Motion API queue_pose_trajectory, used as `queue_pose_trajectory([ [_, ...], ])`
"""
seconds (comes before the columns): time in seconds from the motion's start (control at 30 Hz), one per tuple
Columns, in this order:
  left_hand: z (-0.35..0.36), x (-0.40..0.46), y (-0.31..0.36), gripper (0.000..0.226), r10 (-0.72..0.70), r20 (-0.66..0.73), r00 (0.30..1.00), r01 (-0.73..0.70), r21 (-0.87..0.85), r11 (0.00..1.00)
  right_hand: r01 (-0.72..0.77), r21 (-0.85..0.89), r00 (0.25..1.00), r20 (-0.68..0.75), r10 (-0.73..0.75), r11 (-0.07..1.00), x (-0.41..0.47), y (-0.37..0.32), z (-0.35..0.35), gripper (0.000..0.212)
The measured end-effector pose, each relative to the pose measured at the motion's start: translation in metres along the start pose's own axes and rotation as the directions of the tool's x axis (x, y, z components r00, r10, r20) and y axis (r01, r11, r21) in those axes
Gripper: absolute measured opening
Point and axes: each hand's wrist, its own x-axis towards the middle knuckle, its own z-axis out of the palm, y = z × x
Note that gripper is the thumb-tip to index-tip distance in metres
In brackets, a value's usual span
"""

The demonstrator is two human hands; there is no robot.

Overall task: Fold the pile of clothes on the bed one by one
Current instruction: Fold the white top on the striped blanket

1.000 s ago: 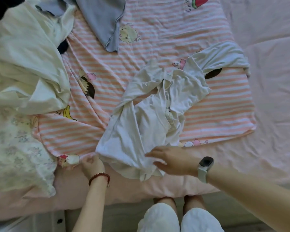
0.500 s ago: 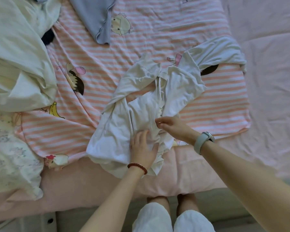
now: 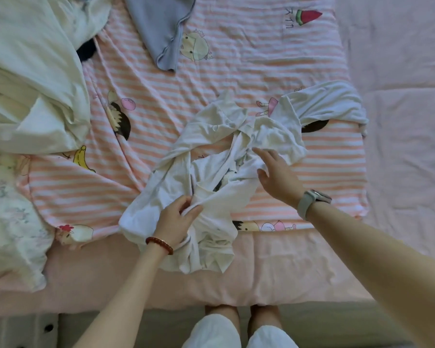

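Left hand (image 3: pixel 175 219), red bead bracelet on wrist, pinches a fold of one crumpled white cotton garment (image 3: pixel 221 177) at the near bed edge. Right hand (image 3: pixel 278 175), fingers spread, rests on its middle. Beyond: striped cartoon-print sheet (image 3: pixel 236 59), one grey-blue garment (image 3: pixel 161 28), cream heap (image 3: pixel 30 71) far left.

Little can be read — three small dark characters beside the watermelon print on the striped sheet (image 3: pixel 249 59), too blurred to make out.
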Motion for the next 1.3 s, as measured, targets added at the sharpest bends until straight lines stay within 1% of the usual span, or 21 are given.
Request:
queue_pose_trajectory([
  [0.07,-0.021,-0.01,0.006,0.022,0.039,-0.094,0.995,-0.045,-0.067,0.997,0.056,-0.137,0.998,0.036,-0.051,0.989,0.026,-0.011,-0.004,0.06],
  [0.13,-0.04,-0.015,0.007,0.022,0.034,-0.217,0.976,-0.07,-0.161,0.985,0.097,-0.272,0.994,0.076,-0.079,0.957,0.052,-0.022,-0.008,0.065],
  [0.17,-0.049,-0.017,0.007,0.019,0.034,-0.267,0.963,-0.084,-0.177,0.981,0.115,-0.324,0.99,0.109,-0.084,0.939,0.064,-0.026,-0.009,0.066],
  [0.23,-0.064,-0.018,0.006,0.017,0.037,-0.345,0.938,-0.09,-0.139,0.986,0.151,-0.395,0.978,0.192,-0.079,0.906,0.083,-0.03,-0.009,0.065],
  [0.3,-0.077,-0.015,0.001,0.018,0.028,-0.444,0.896,-0.066,-0.069,0.995,0.163,-0.388,0.958,0.28,-0.053,0.907,0.095,-0.029,0.001,0.065],
  [0.37,-0.089,-0.012,-0.004,0.019,0.006,-0.543,0.84,-0.019,-0.017,1.0,0.141,-0.316,0.928,0.372,-0.014,0.938,0.1,-0.028,0.014,0.064],
  [0.43,-0.097,-0.01,-0.01,0.02,-0.021,-0.593,0.805,0.003,-0.031,1.0,0.111,-0.279,0.906,0.423,0.018,0.954,0.098,-0.031,0.024,0.056],
  [0.47,-0.099,-0.011,-0.013,0.02,-0.028,-0.598,0.801,0.003,-0.043,0.999,0.114,-0.286,0.908,0.419,0.017,0.952,0.093,-0.032,0.027,0.048],
  [0.53,-0.1,-0.015,-0.011,0.021,-0.034,-0.585,0.81,-0.003,-0.062,0.998,0.13,-0.322,0.927,0.374,0.0,0.938,0.081,-0.03,0.031,0.033],
  [0.6,-0.097,-0.022,-0.005,0.025,-0.031,-0.561,0.827,-0.001,-0.057,0.998,0.106,-0.349,0.926,0.375,0.035,0.931,0.065,-0.027,0.032,0.026],
  [0.67,-0.095,-0.031,0.0,0.033,-0.051,-0.528,0.847,0.016,-0.069,0.997,0.071,-0.327,0.926,0.374,0.06,0.942,0.047,-0.023,0.029,0.021],
  [0.73,-0.094,-0.043,0.008,0.039,-0.083,-0.461,0.884,0.059,-0.066,0.996,-0.009,-0.201,0.946,0.317,0.074,0.98,0.025,-0.021,0.019,0.012],
  [0.83,-0.091,-0.061,0.021,0.026,-0.11,-0.339,0.934,0.134,0.05,0.99,-0.129,0.084,0.97,0.216,0.108,0.988,-0.014,-0.014,-0.006,0.01],
  [0.87,-0.089,-0.067,0.026,0.022,-0.105,-0.316,0.943,0.14,0.09,0.986,-0.133,0.116,0.976,0.189,0.11,0.984,-0.028,-0.011,-0.015,0.008],
  [0.93,-0.086,-0.075,0.039,0.016,-0.032,-0.336,0.941,0.077,0.122,0.99,-0.126,0.161,0.988,0.115,0.108,0.979,-0.051,-0.006,-0.036,0.009],
  [1.03,-0.08,-0.091,0.074,0.016,0.128,-0.45,0.884,-0.098,0.089,0.991,-0.089,0.229,0.994,-0.042,0.101,0.969,-0.079,-0.006,-0.077,0.008],
  [1.1,-0.077,-0.099,0.102,0.019,0.218,-0.513,0.83,-0.203,0.087,0.975,0.004,0.149,0.989,-0.145,0.018,0.989,-0.096,-0.011,-0.112,0.01],
  [1.13,-0.076,-0.103,0.118,0.02,0.258,-0.541,0.8,-0.245,0.097,0.965,0.049,0.116,0.986,-0.162,-0.029,0.992,-0.105,-0.015,-0.132,0.007],
  [1.17,-0.076,-0.107,0.135,0.02,0.3,-0.57,0.765,-0.292,0.108,0.95,0.085,0.093,0.985,-0.159,-0.07,0.992,-0.116,-0.023,-0.153,0.004],
  [1.23,-0.079,-0.117,0.172,0.019,0.39,-0.62,0.681,-0.401,0.13,0.907,0.101,0.077,0.984,-0.157,-0.088,0.992,-0.137,-0.04,-0.197,0.013],
  [1.3,-0.086,-0.132,0.208,0.017,0.457,-0.667,0.589,-0.495,0.15,0.856,0.117,0.109,0.967,-0.239,-0.088,0.987,-0.157,-0.057,-0.236,0.011],
])
